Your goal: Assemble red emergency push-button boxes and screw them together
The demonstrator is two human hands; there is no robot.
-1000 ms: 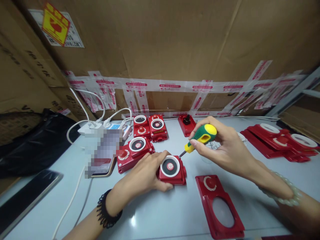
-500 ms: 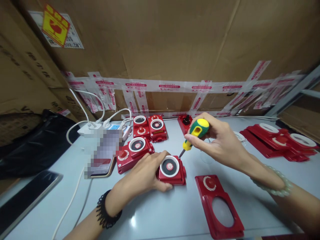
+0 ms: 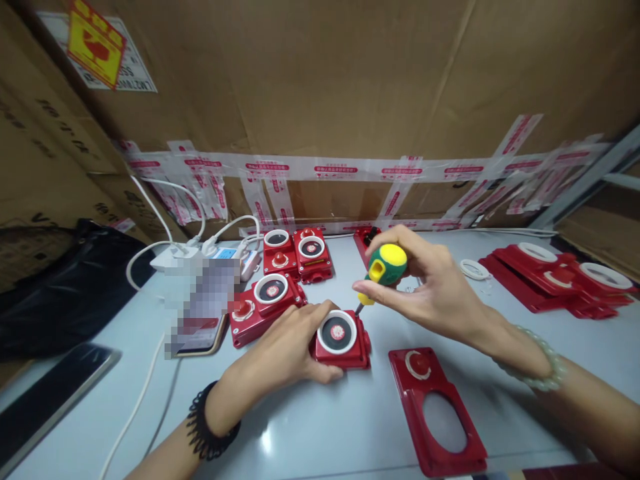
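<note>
My left hand (image 3: 295, 343) is wrapped over the left part of a red alarm box (image 3: 353, 359), which has a white ring around a dark round speaker. A yellow and green screwdriver (image 3: 389, 265) is gripped in my right hand (image 3: 425, 287). Its tip meets the top right corner of the alarm box; the screw there is too small to make out. To the right of that box lies a loose red cover (image 3: 407, 387) with a large round hole and a red dome. Three other red alarm boxes (image 3: 260, 313) stand behind my left hand.
At the right are stacked red covers (image 3: 520, 287) and a loose white ring (image 3: 474, 269). A phone (image 3: 213, 337) leans near a white power strip (image 3: 173, 258) with cables at the left. Large taped cardboard boxes (image 3: 320, 80) wall off the back.
My right hand has turned the screwdriver, whose handle now sits slightly lower and more to the left. The left hand keeps its hold on the alarm box. The view has shifted a little.
</note>
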